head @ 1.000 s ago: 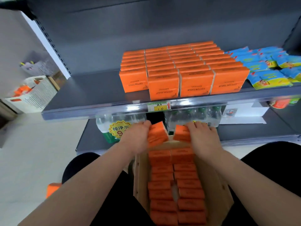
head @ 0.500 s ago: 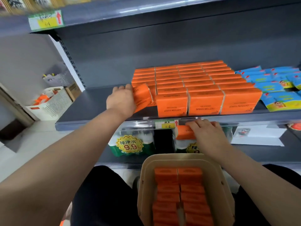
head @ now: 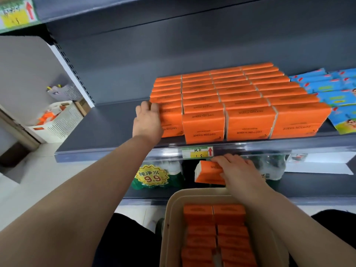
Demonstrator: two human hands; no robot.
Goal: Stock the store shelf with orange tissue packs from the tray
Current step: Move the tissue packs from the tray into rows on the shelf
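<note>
L hand [head: 147,121] fingers [head: 152,107] curl over the end pack [head: 171,122] on the shelf [head: 115,128]; R hand [head: 240,172] fingers [head: 227,160] pinch 1 spare pack [head: 207,173], tray [head: 169,218] below them. Prob. light, squashy, slick: grab short ends.

Left hand [head: 147,122]: was at the far end of the tray [head: 173,209] a second ago, now up at the shelf [head: 115,132]. Its orange pack [head: 171,120], tilted half a second ago, now stands upright at the near left corner of the orange block, flush with its neighbours. Hand lies against its left end; grip unclear.

Right hand [head: 237,170]: has lifted the second orange pack [head: 209,173] clear of the tray, now just under the price tag [head: 197,152].
</note>
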